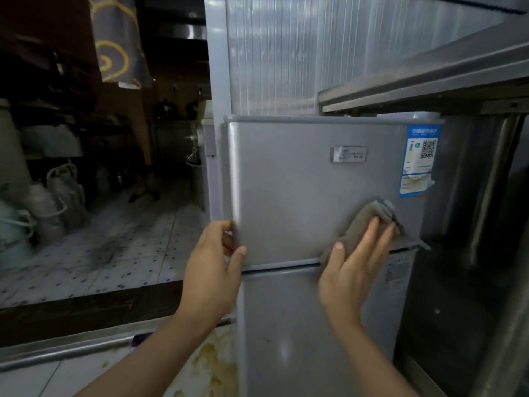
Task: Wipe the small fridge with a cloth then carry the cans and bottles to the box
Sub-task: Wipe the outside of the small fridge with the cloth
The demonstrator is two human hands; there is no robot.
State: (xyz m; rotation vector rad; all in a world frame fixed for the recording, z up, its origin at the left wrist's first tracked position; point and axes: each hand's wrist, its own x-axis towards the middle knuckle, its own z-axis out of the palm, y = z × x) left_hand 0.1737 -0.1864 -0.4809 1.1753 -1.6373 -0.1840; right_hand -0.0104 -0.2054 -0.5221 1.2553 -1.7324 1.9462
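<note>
The left hand (213,260) curls its fingers round the left edge of the small silver two-door fridge (300,196), thumb on the door face. Further right, the right hand (355,263) presses flat, straight fingers on a grey-brown cloth (369,222) at the upper door's lower right corner. Unwiped door face lies up and left of the cloth. No cans, bottles or box are visible.

Dim room to the left w/ a pale tiled floor (114,247) dotted blue and smudged dark. White sacks (48,202) sit along its left edge, dark shelving (43,96) behind. A grey cloth w/ yellow swirls (117,38) hangs up top. Ribbed translucent panel (300,53) forms the back wall; a steel ledge (429,78) runs on the right (poss. a counter edge). Near floor (206,365) is stained yellow-brown.
</note>
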